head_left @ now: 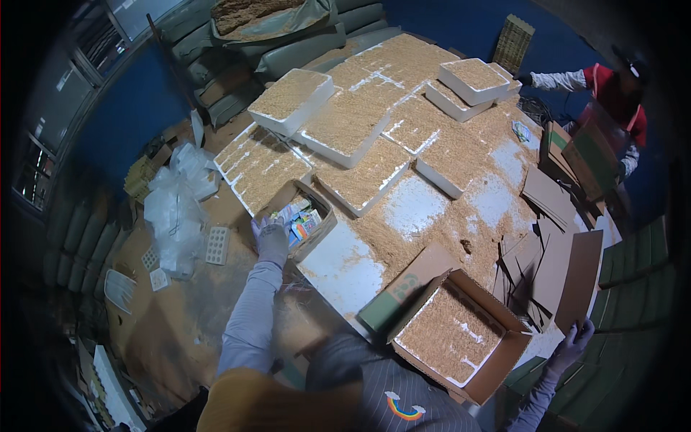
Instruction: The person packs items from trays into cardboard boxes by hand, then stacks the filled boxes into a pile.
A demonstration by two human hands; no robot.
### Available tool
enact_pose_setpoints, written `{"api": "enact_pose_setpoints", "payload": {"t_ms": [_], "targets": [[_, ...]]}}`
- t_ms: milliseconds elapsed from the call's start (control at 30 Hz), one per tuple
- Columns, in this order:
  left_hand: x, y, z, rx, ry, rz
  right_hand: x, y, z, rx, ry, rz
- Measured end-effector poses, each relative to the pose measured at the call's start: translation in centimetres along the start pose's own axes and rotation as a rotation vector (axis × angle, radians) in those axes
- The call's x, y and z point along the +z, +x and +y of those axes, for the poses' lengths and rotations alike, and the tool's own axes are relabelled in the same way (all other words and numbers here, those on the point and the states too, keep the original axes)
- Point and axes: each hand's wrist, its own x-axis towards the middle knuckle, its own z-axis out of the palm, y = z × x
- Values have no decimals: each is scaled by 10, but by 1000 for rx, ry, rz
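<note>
My left hand (270,239) is at the near-left rim of a small cardboard box (317,232). Colourful printed packets (305,223) lie inside it, right beside the hand. The fingers are too small and partly hidden to show whether they grip one. At the right, my right hand (572,341) pinches the lower edge of an upright brown cardboard sheet (580,277). Close in front of me stands an open cardboard carton (515,360), flaps up. Within it sits a white foam tray filled with sawdust-like material (450,331), white lines showing through.
Sawdust-covered white foam trays (345,133) fill the table, some stacked. Flat cardboard pieces (551,255) lie along its right side. A co-worker in red (612,93) reaches toward the far trays. Clear plastic bags (175,216) lie at left; stuffed sacks (302,50) are piled behind.
</note>
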Motion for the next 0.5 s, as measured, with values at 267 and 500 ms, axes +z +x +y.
{"api": "enact_pose_setpoints", "payload": {"t_ms": [267, 500], "targets": [[-48, 0, -2, -217, -388, -227, -11, -105, -159, -838, -284, -795], [-171, -30, 111, 306, -807, 324, 15, -123, -129, -669, -447, -1522]]}}
